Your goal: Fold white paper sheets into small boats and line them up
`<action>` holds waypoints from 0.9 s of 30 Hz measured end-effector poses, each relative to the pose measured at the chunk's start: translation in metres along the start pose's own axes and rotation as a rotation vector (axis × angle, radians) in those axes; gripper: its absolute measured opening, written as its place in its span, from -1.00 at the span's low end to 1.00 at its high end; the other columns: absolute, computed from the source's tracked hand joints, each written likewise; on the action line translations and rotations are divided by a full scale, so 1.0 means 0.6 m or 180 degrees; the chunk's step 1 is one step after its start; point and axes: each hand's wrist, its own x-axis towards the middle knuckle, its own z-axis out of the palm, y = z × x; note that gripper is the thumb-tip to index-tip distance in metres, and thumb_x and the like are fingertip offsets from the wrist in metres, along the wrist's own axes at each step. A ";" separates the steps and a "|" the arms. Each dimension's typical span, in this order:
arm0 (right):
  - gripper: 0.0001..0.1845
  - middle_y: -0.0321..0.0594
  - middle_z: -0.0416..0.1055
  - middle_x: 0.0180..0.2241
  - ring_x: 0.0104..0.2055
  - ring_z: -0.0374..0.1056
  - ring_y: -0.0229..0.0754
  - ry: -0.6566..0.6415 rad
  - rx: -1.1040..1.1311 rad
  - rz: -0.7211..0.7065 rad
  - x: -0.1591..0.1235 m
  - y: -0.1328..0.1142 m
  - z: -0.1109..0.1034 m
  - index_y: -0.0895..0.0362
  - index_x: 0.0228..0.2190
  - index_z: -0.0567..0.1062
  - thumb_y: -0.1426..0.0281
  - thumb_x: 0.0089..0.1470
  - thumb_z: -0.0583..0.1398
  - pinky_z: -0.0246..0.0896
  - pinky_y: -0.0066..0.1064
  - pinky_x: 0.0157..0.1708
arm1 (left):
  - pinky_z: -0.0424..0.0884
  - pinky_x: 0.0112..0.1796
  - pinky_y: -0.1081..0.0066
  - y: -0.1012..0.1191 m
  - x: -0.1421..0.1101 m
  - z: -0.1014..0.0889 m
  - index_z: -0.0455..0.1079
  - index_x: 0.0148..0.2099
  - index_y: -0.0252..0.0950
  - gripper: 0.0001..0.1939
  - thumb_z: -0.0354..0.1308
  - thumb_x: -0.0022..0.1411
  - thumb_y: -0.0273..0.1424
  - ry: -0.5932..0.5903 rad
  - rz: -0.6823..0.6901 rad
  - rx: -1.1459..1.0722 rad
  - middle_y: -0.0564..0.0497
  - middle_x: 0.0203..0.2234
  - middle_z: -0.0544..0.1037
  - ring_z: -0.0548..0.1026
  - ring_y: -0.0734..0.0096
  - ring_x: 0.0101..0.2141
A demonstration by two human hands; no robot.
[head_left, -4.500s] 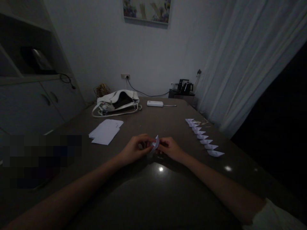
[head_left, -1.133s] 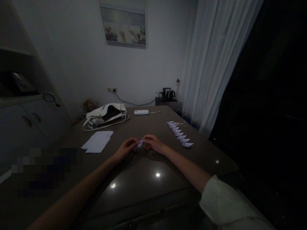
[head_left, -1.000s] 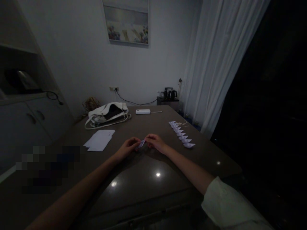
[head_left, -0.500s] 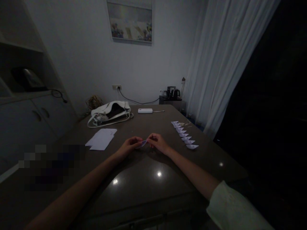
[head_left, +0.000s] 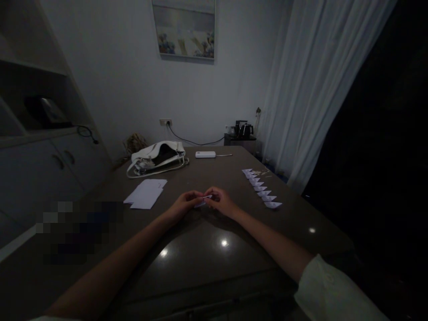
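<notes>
Pinches paper [head_left: 200,204] with both left hand [head_left: 183,206] and right hand [head_left: 221,202], between sheets [head_left: 145,196] and boats [head_left: 260,189]; may tear it by pulling unevenly; may misalign it by gripping loosely.

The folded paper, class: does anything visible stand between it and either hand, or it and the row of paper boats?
Nothing visible separates the folded paper from the left hand or the right hand; both hold it. Toward the row of paper boats, only the right hand stands between.
</notes>
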 end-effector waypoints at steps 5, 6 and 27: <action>-0.75 -0.29 0.37 -0.47 -0.52 0.28 -0.32 0.0067 -0.0111 -0.0044 0.002 -0.006 -0.003 0.18 -0.37 0.42 0.24 0.00 0.20 0.18 -0.48 -0.49 | 0.40 -0.25 0.40 0.004 -0.004 0.008 0.35 -0.07 -0.38 -0.50 0.38 -0.08 -0.37 0.0154 -0.0138 -0.0492 -0.07 -0.31 0.56 0.52 0.36 -0.34; -0.75 -0.28 0.37 -0.48 -0.52 0.29 -0.31 0.0080 -0.0119 -0.0034 0.003 -0.007 -0.004 0.18 -0.37 0.42 0.23 0.00 0.20 0.18 -0.47 -0.49 | 0.40 -0.24 0.39 0.005 -0.005 0.009 0.35 -0.06 -0.38 -0.49 0.38 -0.09 -0.39 0.0144 -0.0169 -0.0587 -0.09 -0.29 0.56 0.53 0.34 -0.32; -0.68 -0.34 0.32 -0.59 -0.59 0.22 -0.34 -0.0017 0.0107 0.0087 0.002 -0.018 -0.004 0.19 -0.48 0.42 0.16 -0.02 0.20 0.11 -0.50 -0.57 | 0.38 -0.29 0.50 -0.001 0.002 0.015 0.44 -0.21 -0.40 -0.61 0.39 -0.10 -0.34 0.0156 -0.0124 -0.0662 -0.03 -0.35 0.55 0.50 0.46 -0.36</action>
